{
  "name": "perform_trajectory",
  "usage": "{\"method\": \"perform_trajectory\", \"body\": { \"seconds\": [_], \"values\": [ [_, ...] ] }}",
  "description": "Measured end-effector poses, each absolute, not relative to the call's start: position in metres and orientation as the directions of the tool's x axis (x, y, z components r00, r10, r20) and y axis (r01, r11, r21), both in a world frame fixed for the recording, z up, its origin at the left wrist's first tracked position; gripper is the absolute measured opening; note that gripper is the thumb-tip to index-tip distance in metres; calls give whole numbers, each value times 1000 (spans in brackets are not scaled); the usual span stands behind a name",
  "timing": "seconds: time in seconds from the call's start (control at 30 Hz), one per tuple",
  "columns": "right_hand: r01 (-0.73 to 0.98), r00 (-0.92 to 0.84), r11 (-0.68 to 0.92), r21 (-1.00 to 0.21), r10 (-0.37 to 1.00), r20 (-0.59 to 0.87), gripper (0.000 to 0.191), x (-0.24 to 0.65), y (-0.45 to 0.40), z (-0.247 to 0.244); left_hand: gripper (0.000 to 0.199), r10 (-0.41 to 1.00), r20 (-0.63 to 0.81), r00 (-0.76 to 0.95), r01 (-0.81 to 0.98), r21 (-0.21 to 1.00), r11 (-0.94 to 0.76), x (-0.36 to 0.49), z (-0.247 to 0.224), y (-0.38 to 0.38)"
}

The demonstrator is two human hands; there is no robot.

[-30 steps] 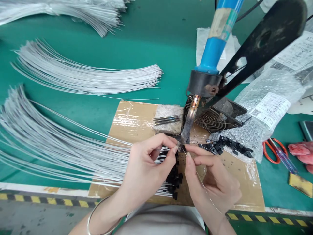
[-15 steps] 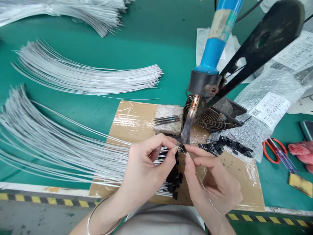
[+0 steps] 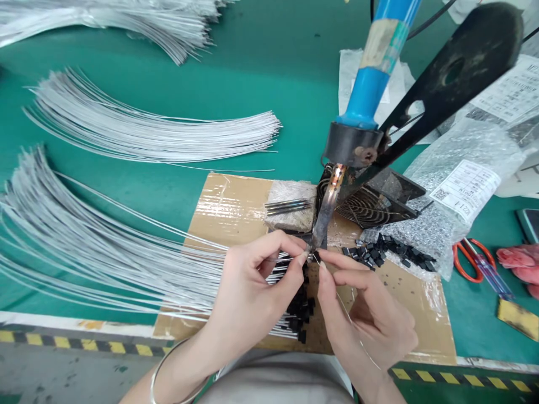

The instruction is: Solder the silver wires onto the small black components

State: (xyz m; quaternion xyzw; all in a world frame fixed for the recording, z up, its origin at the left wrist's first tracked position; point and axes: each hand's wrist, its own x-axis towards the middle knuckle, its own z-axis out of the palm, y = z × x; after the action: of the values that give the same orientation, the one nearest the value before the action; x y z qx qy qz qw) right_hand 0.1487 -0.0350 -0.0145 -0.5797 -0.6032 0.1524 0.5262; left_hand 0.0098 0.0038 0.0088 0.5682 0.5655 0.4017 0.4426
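Observation:
Just under the tip of a blue-handled soldering iron [image 3: 325,216], my two hands meet. My left hand [image 3: 261,280] pinches a thin grey wire between thumb and forefinger, its end close to the hot tip. In my right hand [image 3: 364,314] is a strand of solder wire [image 3: 346,312], which runs from the fingertips back across the palm. A small black connector [image 3: 315,256] shows between the fingertips, partly hidden; I cannot tell which hand bears it. Below my left hand lie wires with black connectors [image 3: 300,314] on their ends.
A black metal stand [image 3: 446,84] holds the iron above a round-grilled fan [image 3: 366,205]. Loose black connectors [image 3: 396,251] lie on the cardboard [image 3: 236,196]. Wire bundles [image 3: 160,132] spread at left. At right are a bubble-wrap bag [image 3: 438,213] and orange-handled scissors [image 3: 467,275].
Almost nothing differs. Both hands keep their pinch under the iron tip, and the view has shifted very slightly.

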Motion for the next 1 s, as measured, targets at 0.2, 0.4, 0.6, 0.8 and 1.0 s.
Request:
{"method": "perform_trajectory", "body": {
  "seconds": [0.2, 0.4, 0.6, 0.8, 1.0],
  "values": [
    [532, 221, 287, -796, 861, 458, 19, 149, -37, -14, 16, 999, -39, 32, 291, 956, 28, 10, 10, 5],
    [538, 218, 292, -791, 858, 465, 20, 149, -36, -15, 16, 999, -37, 33, 296, 955, 26, 10, 9, 5],
    [548, 226, 285, -787, 855, 467, 19, 149, -37, -16, 16, 999, -41, 36, 284, 958, 29, 11, 9, 5],
    [540, 263, 273, -796, 844, 467, 17, 146, -38, -18, 16, 998, -46, 37, 281, 959, 33, 11, 10, 5],
    [521, 256, 283, -805, 848, 464, 19, 146, -37, -19, 14, 998, -55, 35, 268, 963, 43, 11, 10, 5]
  ]
}}
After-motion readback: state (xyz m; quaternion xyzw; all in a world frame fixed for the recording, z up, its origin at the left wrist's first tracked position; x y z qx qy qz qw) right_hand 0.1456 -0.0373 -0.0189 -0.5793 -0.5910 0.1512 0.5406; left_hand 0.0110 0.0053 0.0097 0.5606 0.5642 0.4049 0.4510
